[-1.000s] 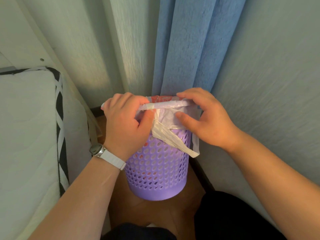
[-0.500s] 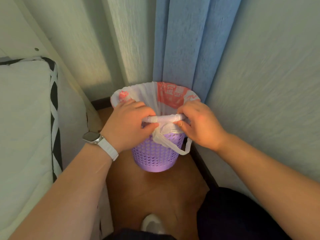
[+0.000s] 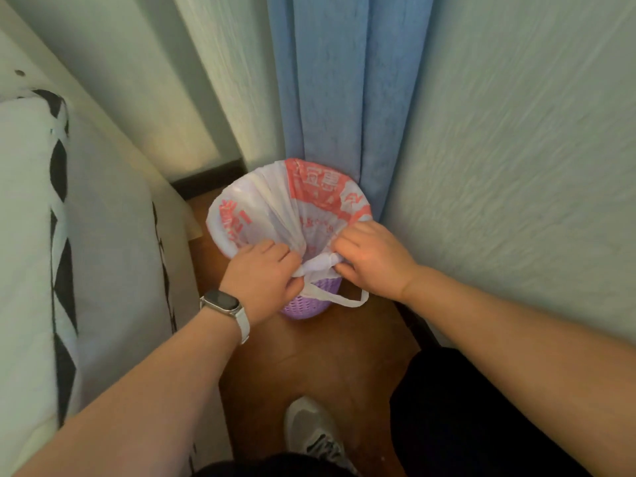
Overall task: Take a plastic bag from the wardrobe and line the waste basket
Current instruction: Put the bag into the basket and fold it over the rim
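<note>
Nearest, at the bottom edge, a grey shoe (image 3: 311, 435) stands on a brown wooden floor (image 3: 330, 356), with a dark trouser leg (image 3: 457, 418) to its right. Two bare forearms reach forward from the lower corners; the left one wears a watch (image 3: 225, 304) on a white strap.

Beyond them, the two hands meet at the near rim of a small purple basket (image 3: 306, 306) with a perforated wall. The left hand (image 3: 263, 280) is curled closed, pinching the near edge of a white bag (image 3: 261, 215) with red print. The right hand (image 3: 373, 259) is also closed, fingers and thumb nipping the same edge just to the right. Between them the plastic is bunched into a short rolled band, which looks like the edge being folded down over the rim so the liner will stay put. One bag handle (image 3: 339, 297) hangs loose as a loop outside the near wall.

The bag is already in the basket, its mouth spread wide and its far and left edges draped over the rim; only the near side seems left to settle.

The basket sits in a narrow corner: a mattress (image 3: 34, 235) with black and white trim on the left, a pale textured wall (image 3: 516, 166) on the right, and a blue curtain (image 3: 337, 91) hanging just behind it.
</note>
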### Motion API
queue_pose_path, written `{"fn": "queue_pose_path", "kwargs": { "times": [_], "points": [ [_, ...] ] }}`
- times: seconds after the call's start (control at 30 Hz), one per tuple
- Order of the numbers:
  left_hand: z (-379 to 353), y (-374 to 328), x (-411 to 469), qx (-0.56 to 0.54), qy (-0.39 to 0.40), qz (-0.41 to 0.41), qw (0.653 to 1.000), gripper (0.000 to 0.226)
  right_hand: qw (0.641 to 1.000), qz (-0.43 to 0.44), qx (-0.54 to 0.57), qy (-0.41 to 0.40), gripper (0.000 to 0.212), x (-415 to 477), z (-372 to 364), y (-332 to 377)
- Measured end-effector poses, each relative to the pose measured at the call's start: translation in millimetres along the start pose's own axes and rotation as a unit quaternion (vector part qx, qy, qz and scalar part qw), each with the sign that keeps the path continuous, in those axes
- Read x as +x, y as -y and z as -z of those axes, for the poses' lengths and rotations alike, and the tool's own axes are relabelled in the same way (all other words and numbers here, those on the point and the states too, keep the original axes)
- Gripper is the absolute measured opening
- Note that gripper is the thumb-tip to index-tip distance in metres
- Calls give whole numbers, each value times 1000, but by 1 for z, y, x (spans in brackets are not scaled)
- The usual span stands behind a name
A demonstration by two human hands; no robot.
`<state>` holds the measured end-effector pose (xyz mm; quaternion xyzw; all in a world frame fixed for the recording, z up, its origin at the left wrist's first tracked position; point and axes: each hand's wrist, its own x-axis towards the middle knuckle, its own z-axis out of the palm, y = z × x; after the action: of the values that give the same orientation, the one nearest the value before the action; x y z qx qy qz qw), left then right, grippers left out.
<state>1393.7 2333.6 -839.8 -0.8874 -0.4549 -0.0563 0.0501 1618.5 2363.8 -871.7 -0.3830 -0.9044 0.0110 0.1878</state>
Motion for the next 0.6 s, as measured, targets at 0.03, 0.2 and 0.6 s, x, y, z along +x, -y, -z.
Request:
{"fn": "queue_pose_path", "kwargs": {
  "times": [0.03, 0.2, 0.6],
  "points": [
    [-6, -1, -4, 10, 14, -2, 1000, 27, 1000, 8, -4, 14, 20, -1, -7, 0],
    [-35, -2, -20, 18, 69, -2, 997, 21, 997, 48, -21, 54, 15, -7, -41, 2],
    [-63, 0, -46, -73, 165, 64, 982, 25, 996, 51, 18, 71, 18, -25, -68, 15]
  ]
}}
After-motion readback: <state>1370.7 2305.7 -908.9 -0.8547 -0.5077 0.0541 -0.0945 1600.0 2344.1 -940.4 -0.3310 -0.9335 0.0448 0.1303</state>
